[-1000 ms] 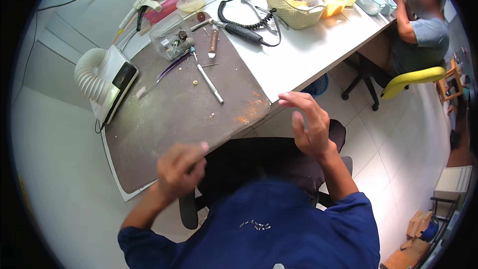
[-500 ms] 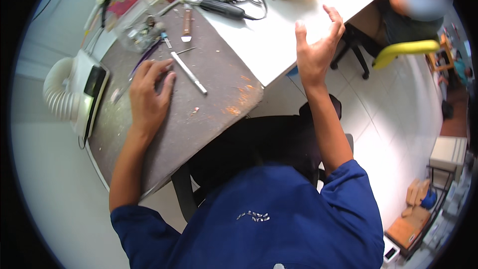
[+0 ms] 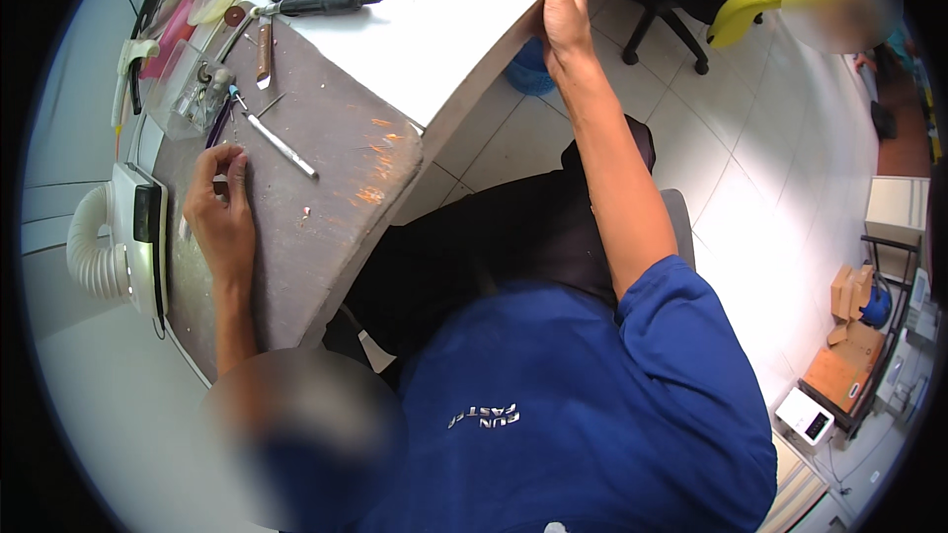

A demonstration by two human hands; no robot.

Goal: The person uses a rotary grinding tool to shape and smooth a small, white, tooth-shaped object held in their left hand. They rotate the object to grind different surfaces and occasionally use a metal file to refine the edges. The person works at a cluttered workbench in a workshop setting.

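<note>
My left hand (image 3: 223,217) rests on the grey work mat (image 3: 326,89), fingers curled and thumb close to the index fingertip; anything between them is too small to make out. Just beyond it lie a white pen-shaped tool (image 3: 281,146), a thin metal pick (image 3: 267,105) and a purple-handled tool (image 3: 218,126). A brown-handled knife (image 3: 264,51) sits farther off. My right hand (image 3: 566,25) grips the edge of the white tabletop (image 3: 444,25), its thumb on top and its other fingers partly hidden around the edge.
A dark handpiece (image 3: 321,2) with a coiled cord lies at the back. Clear plastic containers (image 3: 176,89) stand far left, above a white machine with a ribbed hose (image 3: 89,237). Below the table are a blue basket (image 3: 531,69) and a chair base (image 3: 647,15). Another person is at the upper right.
My right hand has gone from raised and spread above the table to its edge. My left hand stays on the mat, its fingers more drawn together. The whole view has shifted.
</note>
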